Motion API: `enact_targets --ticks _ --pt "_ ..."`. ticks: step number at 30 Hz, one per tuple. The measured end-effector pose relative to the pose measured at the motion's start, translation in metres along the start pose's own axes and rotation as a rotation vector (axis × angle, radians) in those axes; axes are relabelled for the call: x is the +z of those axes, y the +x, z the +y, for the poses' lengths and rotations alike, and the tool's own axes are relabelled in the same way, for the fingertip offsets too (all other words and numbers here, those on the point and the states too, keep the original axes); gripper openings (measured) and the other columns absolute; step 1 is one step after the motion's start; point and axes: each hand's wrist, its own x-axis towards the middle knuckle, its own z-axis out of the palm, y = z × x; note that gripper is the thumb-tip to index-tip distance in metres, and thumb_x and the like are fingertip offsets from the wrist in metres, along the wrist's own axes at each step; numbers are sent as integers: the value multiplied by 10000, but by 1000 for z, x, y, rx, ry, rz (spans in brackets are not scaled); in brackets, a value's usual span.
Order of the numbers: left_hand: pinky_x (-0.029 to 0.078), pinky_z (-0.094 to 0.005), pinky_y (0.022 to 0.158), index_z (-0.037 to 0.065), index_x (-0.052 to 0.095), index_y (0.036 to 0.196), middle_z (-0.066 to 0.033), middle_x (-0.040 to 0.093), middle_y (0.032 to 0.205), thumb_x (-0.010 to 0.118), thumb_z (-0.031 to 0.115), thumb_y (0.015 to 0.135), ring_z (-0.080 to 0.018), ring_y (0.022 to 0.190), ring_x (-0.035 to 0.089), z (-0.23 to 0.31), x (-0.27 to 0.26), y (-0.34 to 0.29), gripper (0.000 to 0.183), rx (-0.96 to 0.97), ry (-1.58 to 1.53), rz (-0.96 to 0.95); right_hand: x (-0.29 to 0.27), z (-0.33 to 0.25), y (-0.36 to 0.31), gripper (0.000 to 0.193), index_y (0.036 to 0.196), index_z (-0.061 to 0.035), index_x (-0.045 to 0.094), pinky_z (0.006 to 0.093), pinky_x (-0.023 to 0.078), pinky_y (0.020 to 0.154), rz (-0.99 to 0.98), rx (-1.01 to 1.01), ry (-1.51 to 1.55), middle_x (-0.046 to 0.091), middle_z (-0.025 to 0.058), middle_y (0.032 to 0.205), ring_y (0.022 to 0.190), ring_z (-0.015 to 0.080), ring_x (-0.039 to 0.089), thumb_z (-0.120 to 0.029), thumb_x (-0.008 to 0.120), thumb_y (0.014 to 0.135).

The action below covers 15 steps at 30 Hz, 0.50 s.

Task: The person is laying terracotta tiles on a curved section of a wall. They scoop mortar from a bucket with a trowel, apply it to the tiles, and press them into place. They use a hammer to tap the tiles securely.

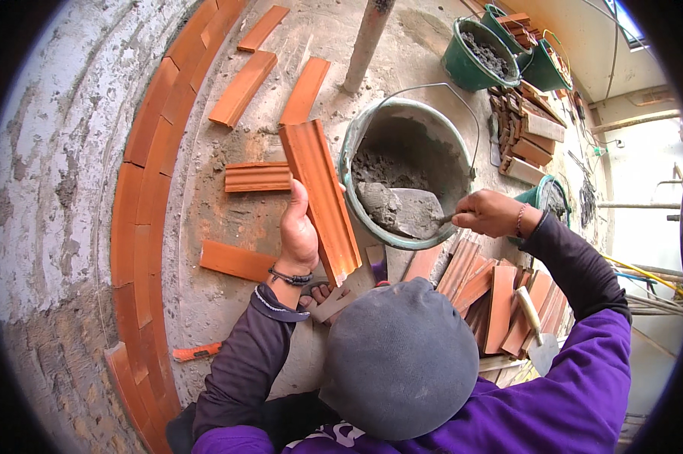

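My left hand is closed round a long terracotta moulding tile with a ridged face. It is held tilted, with the thumb at its left edge and the fingers mostly hidden behind it. To the right, my right hand grips the handle of a trowel, whose blade is inside a green bucket. Grey mortar lies in the bucket and heaps against the blade. A shorter ridged tile rests on the floor beside my left hand.
Terracotta tiles line the rough wall at left. Loose tiles lie beyond my left hand. An upright pole stands behind the bucket. A white-handled trowel lies on stacked tiles; another green bucket holds mortar.
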Motion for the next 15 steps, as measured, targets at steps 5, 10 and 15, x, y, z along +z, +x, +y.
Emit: enact_targets --ticks 5,10,15 --pt "512 -369 898 45 470 1342 -105 616 1159 337 603 1011 -209 1023 616 21 6 3 662 142 -88 70 6 -8 -36 300 822 -11 574 330 405 500 153 -57 234 475 19 586 524 117 481 -264 536 977" --pt "458 -401 995 53 441 1373 -107 568 1262 365 592 1006 -230 1133 561 24 35 7 656 252 -154 58 15 -49 -87 293 1051 47 620 268 429 576 285 37 734 500 21 679 634 89 486 -100 509 823" --pt "416 -423 1047 70 427 1392 -88 557 1289 374 598 1002 -240 1198 536 19 48 0 659 246 -225 23 17 -109 -86 330 1112 55 587 375 505 684 551 -166 473 629 165 805 736 306 642 -46 611 799"
